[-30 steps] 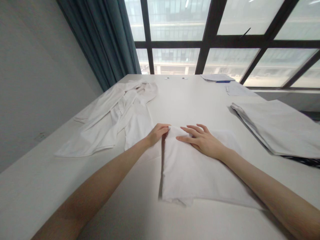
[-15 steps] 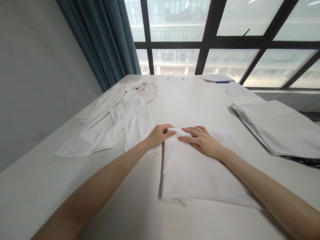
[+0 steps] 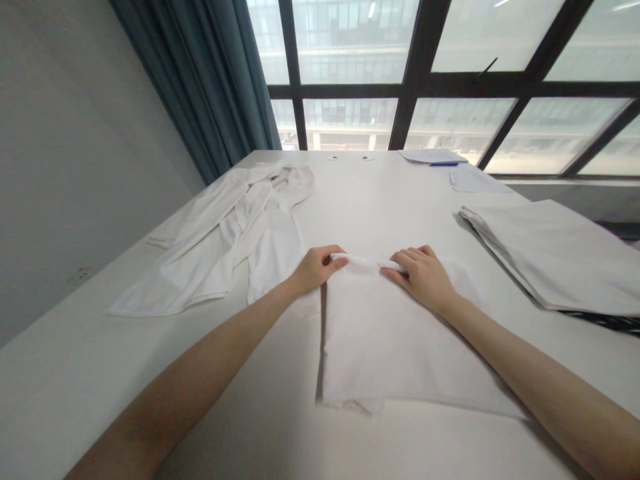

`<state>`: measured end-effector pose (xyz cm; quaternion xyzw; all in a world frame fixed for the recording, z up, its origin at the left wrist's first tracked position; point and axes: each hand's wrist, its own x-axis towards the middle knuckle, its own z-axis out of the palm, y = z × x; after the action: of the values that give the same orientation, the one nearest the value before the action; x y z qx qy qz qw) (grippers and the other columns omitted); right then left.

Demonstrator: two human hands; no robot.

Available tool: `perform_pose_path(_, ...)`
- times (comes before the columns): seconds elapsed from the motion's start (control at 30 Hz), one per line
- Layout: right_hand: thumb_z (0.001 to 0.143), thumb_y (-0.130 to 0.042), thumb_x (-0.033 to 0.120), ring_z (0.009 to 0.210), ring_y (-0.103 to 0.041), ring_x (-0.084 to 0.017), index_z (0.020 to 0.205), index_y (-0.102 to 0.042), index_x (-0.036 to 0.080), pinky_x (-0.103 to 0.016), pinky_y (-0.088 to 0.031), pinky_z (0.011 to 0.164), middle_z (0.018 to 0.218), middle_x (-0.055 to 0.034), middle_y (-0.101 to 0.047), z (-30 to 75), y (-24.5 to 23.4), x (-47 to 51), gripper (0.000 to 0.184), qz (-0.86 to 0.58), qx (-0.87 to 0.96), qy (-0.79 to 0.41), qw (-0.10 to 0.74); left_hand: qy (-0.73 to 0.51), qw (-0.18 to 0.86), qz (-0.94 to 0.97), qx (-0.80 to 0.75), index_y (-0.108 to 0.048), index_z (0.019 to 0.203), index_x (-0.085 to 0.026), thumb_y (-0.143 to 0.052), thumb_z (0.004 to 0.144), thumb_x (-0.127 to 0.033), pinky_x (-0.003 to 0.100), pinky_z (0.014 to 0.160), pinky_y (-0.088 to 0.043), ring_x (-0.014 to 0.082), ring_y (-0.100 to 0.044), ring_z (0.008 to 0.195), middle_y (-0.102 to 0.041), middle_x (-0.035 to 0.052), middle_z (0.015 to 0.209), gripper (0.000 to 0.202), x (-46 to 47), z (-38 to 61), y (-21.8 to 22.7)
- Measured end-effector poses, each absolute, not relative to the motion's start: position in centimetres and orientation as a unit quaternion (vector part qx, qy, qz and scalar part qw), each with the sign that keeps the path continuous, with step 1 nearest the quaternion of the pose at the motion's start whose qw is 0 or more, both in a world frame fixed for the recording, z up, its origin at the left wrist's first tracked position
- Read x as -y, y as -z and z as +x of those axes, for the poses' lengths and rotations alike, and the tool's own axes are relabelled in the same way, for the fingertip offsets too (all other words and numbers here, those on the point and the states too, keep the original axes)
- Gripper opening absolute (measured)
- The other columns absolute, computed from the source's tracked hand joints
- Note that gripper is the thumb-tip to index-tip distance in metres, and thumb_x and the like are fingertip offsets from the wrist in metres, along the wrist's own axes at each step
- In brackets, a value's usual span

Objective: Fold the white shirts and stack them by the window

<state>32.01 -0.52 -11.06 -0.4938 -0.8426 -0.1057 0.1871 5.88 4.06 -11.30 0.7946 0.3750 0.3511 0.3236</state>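
A folded white garment (image 3: 395, 347) lies on the white table in front of me, its lower edge slightly uneven. At its far left corner my left hand (image 3: 319, 268) pinches the fabric between thumb and fingers. Further right along that far edge, my right hand (image 3: 420, 275) is closed on the cloth, thumb below and fingers curled over the top. Between the two hands the edge is gathered into a narrow raised fold. A thin layer of white cloth shows beyond my right wrist.
Loosely spread white shirts (image 3: 240, 233) lie on the left of the table (image 3: 360, 207). A stack of folded white cloth (image 3: 565, 257) is at the right, with something black under it. Papers (image 3: 433, 156) and a blue pen (image 3: 444, 164) rest at the far right, near the window.
My right hand has slid right along the far edge, and its spread fingers have closed on the cloth. My left hand stays at the corner.
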Motion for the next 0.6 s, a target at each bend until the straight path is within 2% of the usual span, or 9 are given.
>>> perform_pose_path(0.17, 0.100, -0.035, 0.051, 0.073, -0.059, -0.021, 0.081, -0.058, 0.017, -0.034, -0.033, 0.077, 0.077, -0.0064, -0.066, 31.7, 11.0, 0.9, 0.046, -0.452, 0.853, 0.157, 0.208, -0.301, 0.265, 0.825, -0.398, -0.075, 0.095, -0.024, -0.065, 0.083, -0.044, 0.026, 0.074, -0.044, 0.0166, -0.065, 0.080, -0.075, -0.0010, 0.093, 0.026, -3.8, 6.6, 10.1)
perform_pose_path(0.23, 0.100, -0.035, 0.052, 0.072, -0.058, -0.020, 0.080, -0.058, 0.017, -0.034, -0.034, 0.077, 0.076, -0.0062, -0.066, 31.7, 11.0, 0.9, 0.046, -0.447, 0.856, 0.157, 0.209, -0.277, 0.245, 0.830, -0.417, -0.076, 0.094, -0.027, -0.068, 0.081, -0.046, 0.026, 0.079, -0.044, 0.0182, -0.067, 0.085, -0.076, -0.0026, 0.095, 0.024, -3.6, 7.0, 9.9)
perform_pose_path(0.43, 0.096, -0.038, 0.061, 0.069, -0.060, -0.020, 0.080, -0.060, 0.020, -0.032, -0.036, 0.075, 0.072, -0.0047, -0.067, 32.8, 10.3, -0.1, 0.049, -0.490, 0.854, 0.079, 0.159, -0.268, 0.234, 0.812, -0.462, -0.076, 0.088, -0.025, -0.065, 0.083, -0.047, 0.026, 0.071, -0.043, 0.0176, -0.066, 0.077, -0.075, -0.0017, 0.083, 0.025, -4.1, 7.0, 10.7)
perform_pose_path(0.6, 0.089, -0.043, 0.069, 0.059, -0.057, -0.022, 0.073, -0.061, 0.025, -0.030, -0.033, 0.058, 0.057, -0.0017, -0.061, 35.1, 9.0, -0.9, 0.051, -0.566, 0.819, -0.025, 0.089, -0.267, 0.225, 0.815, -0.462, -0.075, 0.085, -0.022, -0.064, 0.084, -0.049, 0.026, 0.068, -0.042, 0.0178, -0.065, 0.073, -0.074, 0.0001, 0.079, 0.029, -4.6, 6.6, 10.9)
